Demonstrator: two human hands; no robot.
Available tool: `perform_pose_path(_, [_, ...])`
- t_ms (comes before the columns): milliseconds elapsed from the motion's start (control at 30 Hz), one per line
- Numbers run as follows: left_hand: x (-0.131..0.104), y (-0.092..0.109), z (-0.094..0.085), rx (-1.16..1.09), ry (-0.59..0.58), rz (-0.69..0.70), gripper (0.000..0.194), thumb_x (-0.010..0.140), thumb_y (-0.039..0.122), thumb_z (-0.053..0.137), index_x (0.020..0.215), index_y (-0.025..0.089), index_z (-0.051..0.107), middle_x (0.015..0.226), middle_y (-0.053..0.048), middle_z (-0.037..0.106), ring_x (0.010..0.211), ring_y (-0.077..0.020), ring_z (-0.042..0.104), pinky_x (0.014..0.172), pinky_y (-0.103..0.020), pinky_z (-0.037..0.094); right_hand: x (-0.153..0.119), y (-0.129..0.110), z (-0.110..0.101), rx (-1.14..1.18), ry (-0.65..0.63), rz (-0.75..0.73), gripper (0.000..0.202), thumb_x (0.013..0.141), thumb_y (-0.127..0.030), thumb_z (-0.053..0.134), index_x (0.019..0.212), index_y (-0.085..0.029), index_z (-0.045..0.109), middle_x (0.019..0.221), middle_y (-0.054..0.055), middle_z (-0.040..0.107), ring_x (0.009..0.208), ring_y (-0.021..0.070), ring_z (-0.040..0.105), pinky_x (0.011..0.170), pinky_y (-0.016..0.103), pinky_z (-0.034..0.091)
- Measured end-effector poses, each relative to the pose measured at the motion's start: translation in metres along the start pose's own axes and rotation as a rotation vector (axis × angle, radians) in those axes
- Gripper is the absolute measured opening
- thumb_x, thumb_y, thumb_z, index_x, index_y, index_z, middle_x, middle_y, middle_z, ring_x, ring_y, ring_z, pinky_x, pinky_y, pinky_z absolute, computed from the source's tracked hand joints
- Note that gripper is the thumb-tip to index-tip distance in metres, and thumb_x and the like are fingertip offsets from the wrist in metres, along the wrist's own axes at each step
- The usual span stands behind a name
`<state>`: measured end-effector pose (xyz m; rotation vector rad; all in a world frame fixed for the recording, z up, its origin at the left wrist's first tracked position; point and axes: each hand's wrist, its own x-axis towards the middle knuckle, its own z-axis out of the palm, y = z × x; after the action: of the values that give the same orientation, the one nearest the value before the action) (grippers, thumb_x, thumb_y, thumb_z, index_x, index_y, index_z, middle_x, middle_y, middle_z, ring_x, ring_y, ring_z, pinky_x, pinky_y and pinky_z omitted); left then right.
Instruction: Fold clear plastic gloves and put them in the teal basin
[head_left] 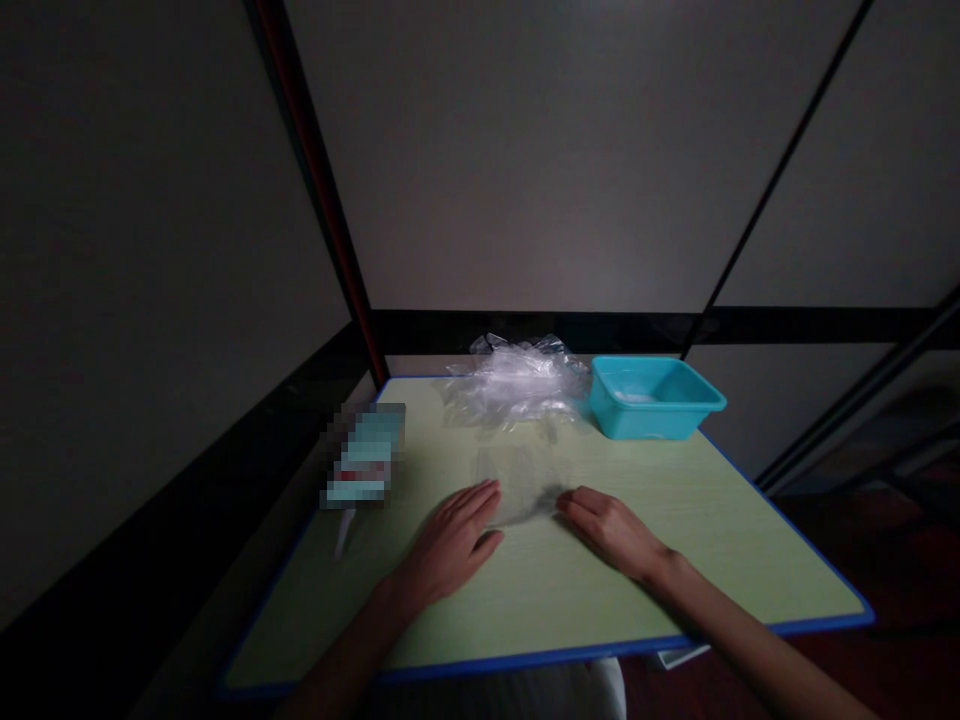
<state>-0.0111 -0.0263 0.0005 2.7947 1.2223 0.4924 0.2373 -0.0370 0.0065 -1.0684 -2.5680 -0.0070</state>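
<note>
A clear plastic bag (521, 480) lies flat on the light green table (525, 610) between my two hands. My left hand (454, 540) rests at its left edge, with the fingers stretched out and the thumb apart. At the bag's lower right corner, the fingers of my right hand (607, 525) are pressed together on the film. Behind the bag, a pile of crumpled clear plastic bags (521, 385) sits near the table's back edge.
A turquoise basket (652, 422) stands at the back right, with something pale inside. A pixelated flat object (365, 455) lies at the left edge, with a thin white item (344, 533) below it. Wall panels (525, 170) rise behind the table.
</note>
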Motion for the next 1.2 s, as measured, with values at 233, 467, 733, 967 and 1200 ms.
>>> perform_pose_path(233, [0.004,0.0,0.003,-0.091,0.059,-0.046,0.04,0.076,0.024,0.053,0.115,0.018,0.051,0.121,-0.007,0.051,0.111,-0.0198,0.046,0.095,-0.034,0.036,0.014,0.002,-0.01,0.358,0.177,0.137,0.015,0.086,-0.021,0.039,0.083,-0.018,0.053,0.091,0.008,0.06,0.087,0.0186,0.053,0.078,0.033,0.042])
perform_pose_path(467, [0.02,-0.017,0.011,-0.515,0.218,-0.219,0.023,0.075,0.014,0.047,0.088,0.018,0.065,0.096,-0.005,0.065,0.091,-0.0175,0.059,0.086,-0.031,0.042,0.022,0.015,-0.006,0.667,0.178,0.187,0.011,0.087,-0.024,0.038,0.082,-0.018,0.046,0.097,0.007,0.06,0.089,0.017,0.054,0.077,0.03,0.041])
perform_pose_path(733, [0.043,-0.033,0.013,-0.645,0.36,-0.287,0.017,0.073,0.026,0.049,0.074,0.014,0.061,0.073,-0.004,0.066,0.071,-0.0166,0.06,0.066,-0.025,0.046,0.041,0.028,0.011,0.592,0.424,0.216,0.013,0.087,-0.028,0.036,0.081,-0.018,0.043,0.071,0.001,0.052,0.064,0.0125,0.05,0.059,0.023,0.04])
perform_pose_path(967, [0.053,-0.035,0.011,-0.682,0.485,-0.306,0.019,0.076,0.03,0.046,0.068,0.015,0.054,0.064,-0.001,0.059,0.063,-0.0137,0.057,0.059,-0.021,0.044,0.056,0.036,0.018,0.512,0.538,0.228,0.013,0.087,-0.028,0.035,0.081,-0.019,0.043,0.067,0.0,0.049,0.058,0.0119,0.048,0.053,0.023,0.038])
perform_pose_path(1200, [0.064,-0.032,-0.003,-0.648,0.583,-0.281,0.015,0.076,0.029,0.046,0.07,0.016,0.053,0.064,0.0,0.059,0.063,-0.0134,0.058,0.06,-0.021,0.044,0.067,0.045,0.023,0.411,0.679,0.219,0.012,0.085,-0.029,0.038,0.085,-0.019,0.046,0.065,0.0,0.052,0.054,0.0123,0.05,0.052,0.024,0.039])
